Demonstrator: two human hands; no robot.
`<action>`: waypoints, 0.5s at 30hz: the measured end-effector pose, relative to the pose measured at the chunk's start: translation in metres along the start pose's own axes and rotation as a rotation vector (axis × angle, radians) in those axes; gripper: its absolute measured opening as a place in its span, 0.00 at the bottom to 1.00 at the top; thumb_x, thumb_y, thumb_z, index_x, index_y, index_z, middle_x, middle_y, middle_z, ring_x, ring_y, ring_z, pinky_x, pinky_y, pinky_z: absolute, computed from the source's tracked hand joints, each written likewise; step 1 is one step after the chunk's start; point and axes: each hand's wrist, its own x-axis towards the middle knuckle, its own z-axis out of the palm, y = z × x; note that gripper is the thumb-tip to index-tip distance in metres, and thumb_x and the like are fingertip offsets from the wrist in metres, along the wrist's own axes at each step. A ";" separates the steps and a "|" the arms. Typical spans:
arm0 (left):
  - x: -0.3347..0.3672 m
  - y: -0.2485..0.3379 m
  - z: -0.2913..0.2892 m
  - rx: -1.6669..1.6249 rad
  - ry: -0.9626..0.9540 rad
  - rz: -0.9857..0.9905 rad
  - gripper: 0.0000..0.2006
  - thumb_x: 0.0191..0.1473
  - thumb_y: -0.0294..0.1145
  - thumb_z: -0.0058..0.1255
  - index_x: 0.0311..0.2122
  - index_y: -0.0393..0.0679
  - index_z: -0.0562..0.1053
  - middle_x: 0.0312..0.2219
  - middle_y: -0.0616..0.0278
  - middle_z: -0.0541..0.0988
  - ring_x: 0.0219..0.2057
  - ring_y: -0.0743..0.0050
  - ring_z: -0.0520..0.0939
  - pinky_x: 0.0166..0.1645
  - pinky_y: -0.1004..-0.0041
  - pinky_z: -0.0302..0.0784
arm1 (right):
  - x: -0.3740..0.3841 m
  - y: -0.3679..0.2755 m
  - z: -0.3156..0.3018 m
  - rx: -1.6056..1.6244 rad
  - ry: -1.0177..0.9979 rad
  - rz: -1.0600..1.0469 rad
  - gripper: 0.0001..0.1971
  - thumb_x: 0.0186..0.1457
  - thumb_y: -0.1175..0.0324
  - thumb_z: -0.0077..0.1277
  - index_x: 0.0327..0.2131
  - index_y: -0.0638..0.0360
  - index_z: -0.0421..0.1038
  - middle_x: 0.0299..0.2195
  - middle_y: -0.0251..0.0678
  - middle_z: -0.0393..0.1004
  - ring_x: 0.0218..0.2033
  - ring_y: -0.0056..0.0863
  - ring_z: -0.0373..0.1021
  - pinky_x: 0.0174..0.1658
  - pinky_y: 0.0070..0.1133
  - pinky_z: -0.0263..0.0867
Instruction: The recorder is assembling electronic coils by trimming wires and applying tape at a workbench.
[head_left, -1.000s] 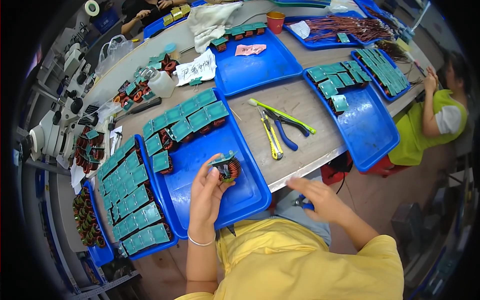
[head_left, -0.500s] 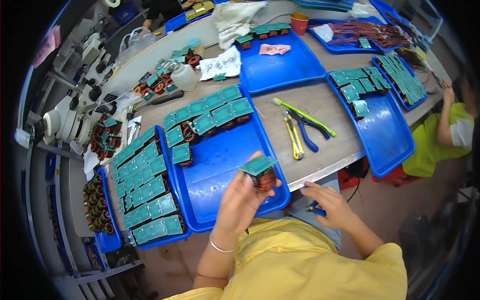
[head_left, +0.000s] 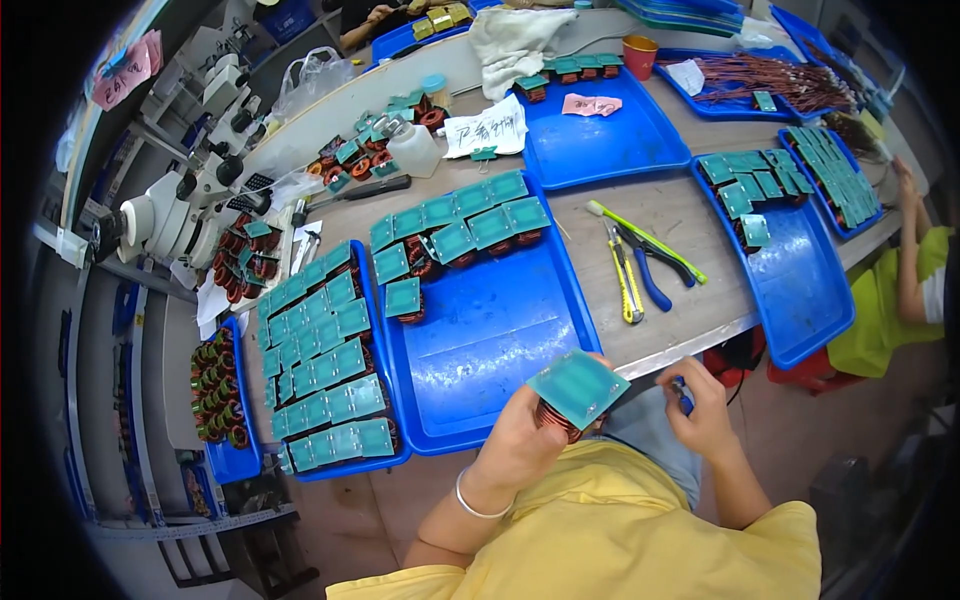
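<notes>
My left hand (head_left: 513, 448) is closed around a copper-wound coil with a square green circuit board (head_left: 578, 388) on top. It holds the part near the table's front edge, board face up and tilted. My right hand (head_left: 703, 415) is curled around small blue-handled cutters (head_left: 683, 394), mostly hidden by its fingers. It stays a little apart from the coil, on its right. Beyond my left hand lies a blue tray (head_left: 480, 350) with rows of similar board-topped coils (head_left: 455, 240) along its far and left sides.
Left of that tray, another blue tray (head_left: 404, 440) is packed with boards. Blue-handled pliers (head_left: 655, 285), a yellow utility knife (head_left: 628, 285) and a green brush (head_left: 640, 235) lie on the table. A tray (head_left: 800, 300) stands at the right, near another person's arm (head_left: 910, 260). Microscopes (head_left: 150, 220) line the left.
My left hand has drawn the coil toward me and right, tipping its board face into view. My right hand has lifted slightly, with its fingers curled more around the cutters. The whole view has shifted.
</notes>
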 end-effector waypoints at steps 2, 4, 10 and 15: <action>-0.001 -0.002 -0.002 -0.008 -0.032 0.010 0.44 0.36 0.60 0.57 0.49 0.31 0.61 0.39 0.57 0.68 0.37 0.72 0.69 0.40 0.76 0.64 | 0.001 0.000 0.002 0.014 0.090 -0.084 0.05 0.39 0.81 0.46 0.25 0.64 0.66 0.18 0.38 0.70 0.21 0.28 0.72 0.26 0.18 0.65; -0.002 -0.002 -0.001 -0.018 -0.066 0.021 0.47 0.36 0.61 0.57 0.50 0.27 0.60 0.39 0.57 0.69 0.37 0.72 0.70 0.41 0.76 0.64 | -0.007 0.002 0.003 0.074 0.102 0.020 0.05 0.41 0.81 0.47 0.25 0.64 0.65 0.16 0.36 0.67 0.16 0.26 0.66 0.23 0.21 0.62; -0.002 -0.002 -0.002 -0.032 -0.085 -0.022 0.48 0.38 0.62 0.54 0.52 0.25 0.58 0.41 0.55 0.70 0.38 0.70 0.71 0.42 0.75 0.64 | -0.009 0.001 -0.015 0.037 0.060 0.190 0.04 0.42 0.78 0.50 0.24 0.65 0.66 0.18 0.36 0.69 0.18 0.22 0.69 0.24 0.17 0.62; -0.004 -0.002 0.002 -0.075 -0.083 -0.064 0.48 0.38 0.61 0.54 0.52 0.26 0.58 0.43 0.51 0.70 0.41 0.66 0.73 0.44 0.73 0.66 | -0.005 -0.002 -0.023 0.071 0.057 0.079 0.04 0.44 0.75 0.47 0.22 0.66 0.66 0.17 0.38 0.69 0.19 0.24 0.70 0.24 0.16 0.63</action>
